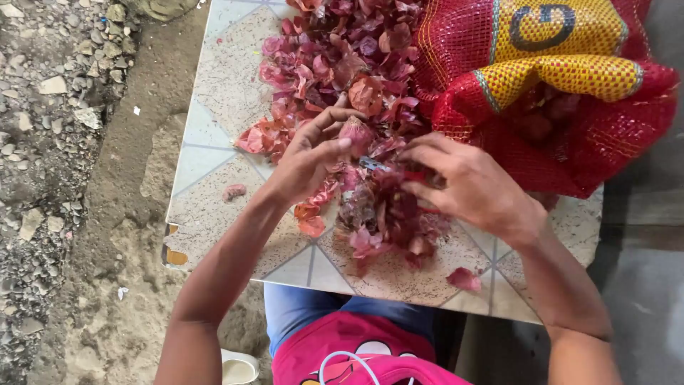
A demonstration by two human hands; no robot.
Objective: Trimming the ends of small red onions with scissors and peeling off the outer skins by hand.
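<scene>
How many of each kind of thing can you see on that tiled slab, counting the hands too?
Hands: 2, left hand and right hand
Onion held in the left hand: 1
Small blade: 1
Red mesh sack: 1
Heap of onion skins: 1
Total: 6

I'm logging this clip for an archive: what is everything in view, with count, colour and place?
Small red onion: one, reddish-pink, held in the left hand's fingers.
Small metal blade: one, silvery, between the hands.
Loose onion skins: a large pile, pink to purple, across the tabletop.
Mesh sack: one, red with yellow panel, upper right.
Patterned tiled tabletop: one, pale speckled, centre.
Stony ground: grey, left.
Pink garment: one, bottom centre.
Left hand: on the onion.
Right hand: over the skins, by the blade.
</scene>
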